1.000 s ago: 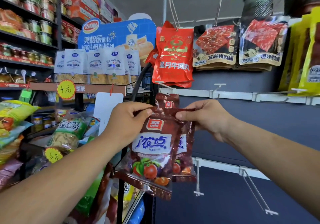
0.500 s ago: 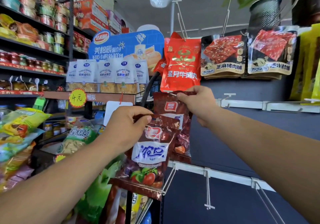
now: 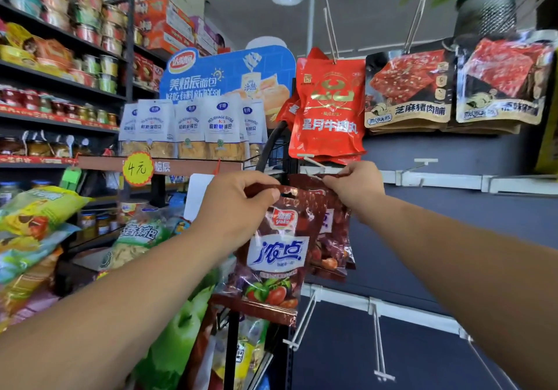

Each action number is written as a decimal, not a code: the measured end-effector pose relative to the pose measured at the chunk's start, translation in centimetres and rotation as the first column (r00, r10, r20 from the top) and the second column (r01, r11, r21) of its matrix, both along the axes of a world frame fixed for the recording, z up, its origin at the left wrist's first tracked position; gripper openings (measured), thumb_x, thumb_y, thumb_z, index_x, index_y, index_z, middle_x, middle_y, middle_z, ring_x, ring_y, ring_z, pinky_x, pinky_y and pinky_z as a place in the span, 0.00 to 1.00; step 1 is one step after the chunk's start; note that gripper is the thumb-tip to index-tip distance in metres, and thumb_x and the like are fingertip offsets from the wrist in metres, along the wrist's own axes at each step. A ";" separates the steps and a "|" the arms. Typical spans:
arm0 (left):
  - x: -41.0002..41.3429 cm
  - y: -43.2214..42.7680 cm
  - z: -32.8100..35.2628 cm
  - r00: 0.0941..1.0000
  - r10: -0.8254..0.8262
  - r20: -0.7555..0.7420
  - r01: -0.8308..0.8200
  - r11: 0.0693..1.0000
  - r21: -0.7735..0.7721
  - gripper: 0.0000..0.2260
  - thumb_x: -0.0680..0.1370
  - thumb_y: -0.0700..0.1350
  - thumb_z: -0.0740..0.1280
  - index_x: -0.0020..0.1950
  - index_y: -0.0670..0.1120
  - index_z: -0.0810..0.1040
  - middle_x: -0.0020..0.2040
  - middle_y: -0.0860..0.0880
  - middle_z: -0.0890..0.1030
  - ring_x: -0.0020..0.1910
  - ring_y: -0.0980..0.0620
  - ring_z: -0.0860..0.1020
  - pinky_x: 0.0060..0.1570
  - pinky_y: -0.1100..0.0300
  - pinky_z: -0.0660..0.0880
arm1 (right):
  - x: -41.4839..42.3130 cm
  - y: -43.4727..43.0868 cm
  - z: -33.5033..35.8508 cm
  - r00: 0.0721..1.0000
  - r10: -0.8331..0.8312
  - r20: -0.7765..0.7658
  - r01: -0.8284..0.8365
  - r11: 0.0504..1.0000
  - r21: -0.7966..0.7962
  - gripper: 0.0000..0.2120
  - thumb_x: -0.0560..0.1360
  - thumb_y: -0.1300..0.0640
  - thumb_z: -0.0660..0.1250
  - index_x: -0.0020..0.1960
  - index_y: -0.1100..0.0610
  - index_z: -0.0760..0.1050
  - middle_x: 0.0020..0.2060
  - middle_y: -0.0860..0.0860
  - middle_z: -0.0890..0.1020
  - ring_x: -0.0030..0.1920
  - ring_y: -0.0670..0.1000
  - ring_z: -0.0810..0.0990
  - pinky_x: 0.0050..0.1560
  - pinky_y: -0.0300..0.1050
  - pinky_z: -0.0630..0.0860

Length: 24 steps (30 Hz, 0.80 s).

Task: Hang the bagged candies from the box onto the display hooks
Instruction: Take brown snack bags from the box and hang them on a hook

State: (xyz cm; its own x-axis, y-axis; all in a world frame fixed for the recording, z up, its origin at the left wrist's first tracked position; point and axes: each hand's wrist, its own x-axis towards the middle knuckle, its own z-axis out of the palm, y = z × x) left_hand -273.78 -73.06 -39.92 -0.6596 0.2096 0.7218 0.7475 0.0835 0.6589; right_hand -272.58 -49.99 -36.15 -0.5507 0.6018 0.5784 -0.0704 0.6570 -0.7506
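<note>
My left hand [image 3: 238, 205] pinches the top edge of a dark brown candy bag [image 3: 277, 257] with a white label and fruit printed on it. Just behind it a second candy bag [image 3: 332, 238] of the same kind hangs from my right hand [image 3: 353, 187], which pinches its top edge right at the tip of a white display hook [image 3: 312, 165] on the grey panel. I cannot tell whether that bag's hole is on the hook. The box is out of view.
A red snack bag [image 3: 327, 109] and dark jerky bags [image 3: 410, 88] hang above on the panel. Bare white hooks [image 3: 422, 166] stick out to the right and lower down [image 3: 302, 323]. A shelf rack with white bags [image 3: 187, 127] stands at left.
Both hands have risen with the bags. My right hand has carried the rear bag up and to the right, to the hook under the red bag; the left-hand bag followed upward.
</note>
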 end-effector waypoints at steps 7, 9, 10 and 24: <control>-2.9 4.4 2.2 0.998 -0.049 0.041 0.045 0.994 0.099 0.05 0.76 0.42 0.75 0.44 0.53 0.86 0.44 0.50 0.87 0.44 0.51 0.85 0.48 0.54 0.83 | 3.3 -0.7 -0.5 0.967 0.190 -0.172 -0.180 0.981 0.073 0.23 0.79 0.43 0.67 0.33 0.56 0.70 0.28 0.48 0.72 0.32 0.51 0.71 0.37 0.47 0.69; -3.5 5.4 2.5 0.997 -0.048 0.052 0.042 0.992 0.118 0.04 0.76 0.42 0.75 0.45 0.51 0.86 0.44 0.50 0.86 0.45 0.51 0.85 0.48 0.54 0.83 | 3.8 -0.3 -0.2 0.948 0.279 -0.151 -0.285 0.959 -0.015 0.16 0.75 0.46 0.75 0.39 0.57 0.78 0.34 0.50 0.81 0.36 0.52 0.79 0.40 0.50 0.78; -3.7 5.8 2.6 0.998 -0.040 0.050 0.033 0.992 0.124 0.04 0.76 0.42 0.75 0.45 0.51 0.86 0.44 0.51 0.86 0.44 0.53 0.84 0.47 0.57 0.83 | 3.8 0.0 0.0 0.940 0.315 -0.134 -0.325 0.944 -0.060 0.13 0.73 0.48 0.78 0.43 0.57 0.81 0.40 0.53 0.84 0.40 0.54 0.83 0.45 0.53 0.83; -6.4 9.1 1.5 0.985 0.148 0.088 -0.148 0.989 -0.007 0.11 0.74 0.48 0.76 0.54 0.49 0.82 0.50 0.49 0.84 0.49 0.48 0.83 0.53 0.48 0.82 | 1.1 1.3 -0.3 0.998 0.044 0.047 -0.052 0.984 0.169 0.13 0.73 0.50 0.75 0.45 0.61 0.81 0.44 0.58 0.85 0.47 0.61 0.85 0.44 0.59 0.83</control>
State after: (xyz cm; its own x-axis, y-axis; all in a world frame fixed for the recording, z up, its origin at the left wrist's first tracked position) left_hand -280.14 -63.94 -38.40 -0.7445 0.1048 0.6594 0.6658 0.1892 0.7217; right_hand -271.43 -48.66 -36.42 -0.6029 0.4691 0.6453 -0.0753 0.7718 -0.6314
